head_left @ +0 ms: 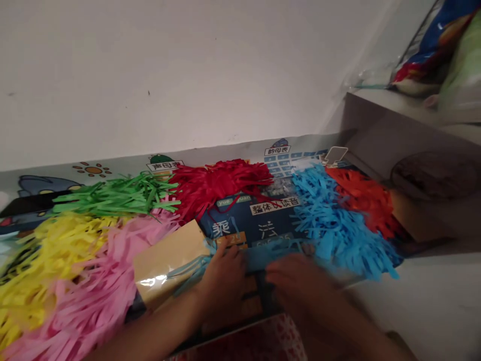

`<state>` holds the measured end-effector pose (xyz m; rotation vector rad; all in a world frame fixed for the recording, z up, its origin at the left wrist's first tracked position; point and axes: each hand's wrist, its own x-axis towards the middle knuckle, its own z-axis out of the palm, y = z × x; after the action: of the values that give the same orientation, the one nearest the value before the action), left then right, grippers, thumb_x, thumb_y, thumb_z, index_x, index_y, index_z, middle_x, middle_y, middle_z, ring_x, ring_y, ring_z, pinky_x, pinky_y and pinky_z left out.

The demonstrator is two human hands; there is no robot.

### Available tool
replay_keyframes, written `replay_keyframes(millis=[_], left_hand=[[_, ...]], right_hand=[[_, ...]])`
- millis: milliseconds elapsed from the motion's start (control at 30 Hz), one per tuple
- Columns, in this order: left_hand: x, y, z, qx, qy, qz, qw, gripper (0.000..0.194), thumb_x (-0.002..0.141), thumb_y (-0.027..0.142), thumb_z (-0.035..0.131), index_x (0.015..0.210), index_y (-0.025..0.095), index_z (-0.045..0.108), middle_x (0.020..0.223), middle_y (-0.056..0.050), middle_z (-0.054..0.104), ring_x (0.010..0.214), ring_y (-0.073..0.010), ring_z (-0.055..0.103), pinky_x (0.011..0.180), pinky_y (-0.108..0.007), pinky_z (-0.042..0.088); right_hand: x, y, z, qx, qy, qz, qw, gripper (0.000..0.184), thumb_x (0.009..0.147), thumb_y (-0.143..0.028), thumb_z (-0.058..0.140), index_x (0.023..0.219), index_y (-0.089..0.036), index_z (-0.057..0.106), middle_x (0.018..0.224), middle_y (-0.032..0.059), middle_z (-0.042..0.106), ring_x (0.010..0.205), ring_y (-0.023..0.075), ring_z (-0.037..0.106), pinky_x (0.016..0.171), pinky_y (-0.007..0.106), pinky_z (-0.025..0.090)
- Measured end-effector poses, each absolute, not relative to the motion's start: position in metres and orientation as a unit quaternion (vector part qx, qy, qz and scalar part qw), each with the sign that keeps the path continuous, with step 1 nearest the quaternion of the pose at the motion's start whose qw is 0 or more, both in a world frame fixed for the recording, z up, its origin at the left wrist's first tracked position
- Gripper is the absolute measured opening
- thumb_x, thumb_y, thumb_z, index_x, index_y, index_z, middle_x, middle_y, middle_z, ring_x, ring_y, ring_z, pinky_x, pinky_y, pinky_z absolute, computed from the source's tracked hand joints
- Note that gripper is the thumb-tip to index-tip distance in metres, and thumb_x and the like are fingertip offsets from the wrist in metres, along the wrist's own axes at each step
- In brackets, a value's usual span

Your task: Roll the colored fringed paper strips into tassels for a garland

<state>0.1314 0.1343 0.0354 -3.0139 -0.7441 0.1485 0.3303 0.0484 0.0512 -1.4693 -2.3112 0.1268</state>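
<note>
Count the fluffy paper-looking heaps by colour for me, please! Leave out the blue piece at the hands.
Green heap: 1
Red heap: 1
Yellow heap: 1
Pink heap: 1
Blue heap: 1
Orange-red heap: 1
Total: 6

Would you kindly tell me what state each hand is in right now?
Left hand: closed, holding blue paper strips.
Right hand: blurred, close to those strips; open or closed cannot be told.

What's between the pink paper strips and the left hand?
Head view: a flat tan piece, glossy in part, with blue strands lying partly over it.
</note>
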Motion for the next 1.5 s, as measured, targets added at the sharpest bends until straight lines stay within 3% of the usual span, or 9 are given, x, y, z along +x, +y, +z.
replay_keyframes(millis=[167, 267, 433, 567, 700, 900, 1100, 1500], left_hand=[[0.131, 0.13, 0.037, -0.95, -0.31, 0.021, 0.007, 0.037, 0.081, 0.041, 0.059, 0.102, 0.012, 0.068, 0.099, -0.013, 0.067, 0.102, -0.031, 0.051, 0.106, -0.053, 0.015], [0.131, 0.131, 0.032, -0.939, -0.342, -0.004, -0.019, 0.032, 0.079, 0.037, 0.062, 0.102, 0.015, 0.067, 0.099, -0.01, 0.068, 0.102, -0.029, 0.052, 0.107, -0.052, 0.017], [0.125, 0.136, 0.02, -0.931, -0.356, -0.06, -0.043, 0.019, 0.079, 0.025, 0.063, 0.096, 0.018, 0.068, 0.094, -0.007, 0.07, 0.102, -0.0273, 0.054, 0.106, -0.052, 0.021], [0.121, 0.139, 0.015, -0.92, -0.359, -0.136, -0.078, 0.017, 0.077, 0.019, 0.066, 0.092, 0.023, 0.07, 0.092, -0.003, 0.072, 0.102, -0.0259, 0.057, 0.105, -0.053, 0.021], [0.117, 0.14, 0.016, -0.923, -0.345, -0.145, -0.087, 0.012, 0.079, 0.018, 0.065, 0.086, 0.026, 0.071, 0.09, 0.0, 0.073, 0.099, -0.0251, 0.058, 0.104, -0.054, 0.021], [0.102, 0.149, 0.018, -0.908, -0.362, -0.164, -0.135, 0.012, 0.085, 0.021, 0.064, 0.088, 0.03, 0.072, 0.091, 0.002, 0.073, 0.099, -0.0215, 0.058, 0.104, -0.051, 0.022], [0.108, 0.162, 0.022, -0.887, -0.411, -0.129, -0.165, 0.021, 0.09, 0.024, 0.055, 0.078, 0.025, 0.072, 0.086, -0.002, 0.071, 0.092, -0.0218, 0.058, 0.093, -0.047, 0.031], [0.117, 0.171, 0.02, -0.884, -0.439, -0.06, -0.151, 0.016, 0.085, 0.028, 0.062, 0.074, 0.024, 0.072, 0.085, -0.003, 0.069, 0.089, -0.0246, 0.056, 0.085, -0.046, 0.032]], right_hand=[[0.326, 0.079, -0.001, -0.487, -0.865, 0.053, 0.107, 0.017, 0.081, -0.009, 0.052, 0.093, -0.015, 0.063, 0.093, 0.0085, 0.066, 0.087, 0.0226, 0.056, 0.08, 0.037, 0.037], [0.332, 0.087, -0.002, -0.541, -0.826, 0.072, 0.143, 0.025, 0.08, -0.007, 0.047, 0.097, -0.017, 0.062, 0.092, 0.0073, 0.067, 0.087, 0.022, 0.057, 0.081, 0.037, 0.036], [0.33, 0.08, 0.014, -0.544, -0.811, 0.103, 0.186, 0.041, 0.072, -0.01, 0.054, 0.112, -0.018, 0.058, 0.111, 0.0089, 0.064, 0.102, 0.0242, 0.054, 0.092, 0.042, 0.03], [0.33, 0.081, 0.015, -0.568, -0.809, 0.064, 0.139, 0.026, 0.079, -0.013, 0.056, 0.104, -0.019, 0.064, 0.101, 0.0084, 0.068, 0.098, 0.0251, 0.054, 0.089, 0.042, 0.03], [0.328, 0.082, 0.012, -0.57, -0.807, 0.047, 0.145, 0.032, 0.082, -0.015, 0.059, 0.114, -0.02, 0.062, 0.11, 0.0082, 0.066, 0.106, 0.0257, 0.051, 0.091, 0.043, 0.028], [0.339, 0.092, 0.007, -0.589, -0.778, 0.159, 0.152, 0.012, 0.092, -0.025, 0.061, 0.088, -0.026, 0.072, 0.087, -0.001, 0.069, 0.088, 0.0182, 0.056, 0.08, 0.035, 0.031], [0.345, 0.106, 0.015, -0.65, -0.729, 0.174, 0.128, 0.02, 0.091, -0.03, 0.062, 0.076, -0.018, 0.068, 0.082, 0.001, 0.065, 0.086, 0.0185, 0.053, 0.075, 0.033, 0.029], [0.34, 0.116, 0.011, -0.669, -0.718, 0.165, 0.099, 0.021, 0.086, -0.031, 0.065, 0.069, -0.018, 0.065, 0.075, 0.0011, 0.064, 0.083, 0.0195, 0.053, 0.07, 0.032, 0.026]])
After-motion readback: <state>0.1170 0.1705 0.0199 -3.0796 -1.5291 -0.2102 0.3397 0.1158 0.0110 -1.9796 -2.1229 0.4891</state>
